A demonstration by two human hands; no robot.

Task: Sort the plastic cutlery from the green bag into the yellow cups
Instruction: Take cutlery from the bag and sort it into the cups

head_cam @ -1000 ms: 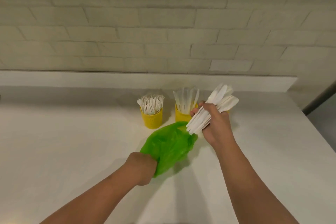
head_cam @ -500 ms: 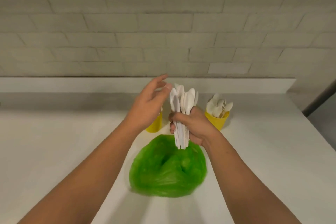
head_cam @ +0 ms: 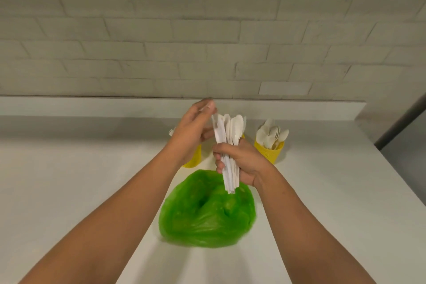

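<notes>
Left hand, risen off green bag: fingers open, empty, beside cutlery bundle gripped upright in right hand; sorting step, next likely pinching one piece for matching yellow cup

The bag lies at lower centre of the frame on the counter. Just above it, the right hand holds a bundle of cutlery upright, its lower ends over the bag's far edge. The left hand is just left of the bundle's top, with one cup mostly hidden behind it. To the right stands another cup with spoons in it. The wall fills the upper half.
</notes>
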